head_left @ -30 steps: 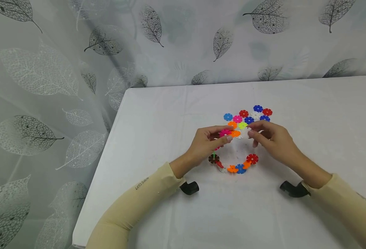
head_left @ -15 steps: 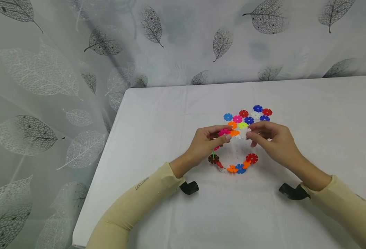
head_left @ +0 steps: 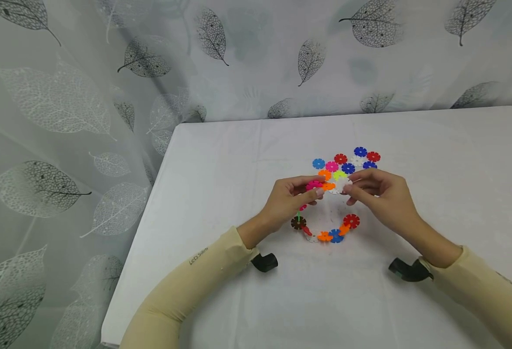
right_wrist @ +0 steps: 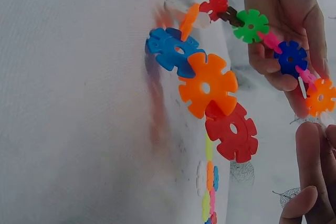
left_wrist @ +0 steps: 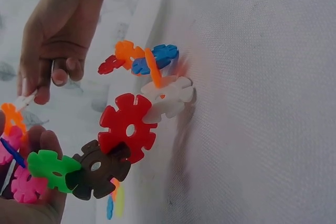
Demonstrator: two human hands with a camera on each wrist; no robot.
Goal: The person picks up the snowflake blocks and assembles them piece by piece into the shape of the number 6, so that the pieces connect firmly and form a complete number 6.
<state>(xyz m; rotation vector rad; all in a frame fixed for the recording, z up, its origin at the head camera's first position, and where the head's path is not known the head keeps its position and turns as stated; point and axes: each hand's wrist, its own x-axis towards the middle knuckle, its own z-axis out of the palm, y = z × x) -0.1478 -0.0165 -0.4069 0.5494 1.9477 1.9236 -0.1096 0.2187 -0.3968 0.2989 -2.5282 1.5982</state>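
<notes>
A chain of slotted flower-shaped plastic discs hangs in a curve from my left hand (head_left: 288,201), its lower part close over the table. My left thumb and fingers pinch it near a pink disc (head_left: 314,185) and an orange disc (right_wrist: 320,97). At the chain's upper end my right hand (head_left: 380,196) pinches a white disc (head_left: 342,185) edge-on against the orange one. Down the curve come a green disc (left_wrist: 52,170), a brown disc (left_wrist: 100,169) and several more. The free end is a red disc (right_wrist: 232,132), apart from my right hand.
Behind my hands, several loose discs lie on the white-covered table (head_left: 221,165), among them a light blue disc (head_left: 318,164), a dark blue disc (head_left: 360,151) and a yellow-green disc (head_left: 339,175). A leaf-print curtain (head_left: 256,58) hangs beyond the table's far edge.
My right hand has shifted slightly, with the white disc staying up against the orange one. The chain's free red end has drifted a little left and up. My left hand keeps its hold.
</notes>
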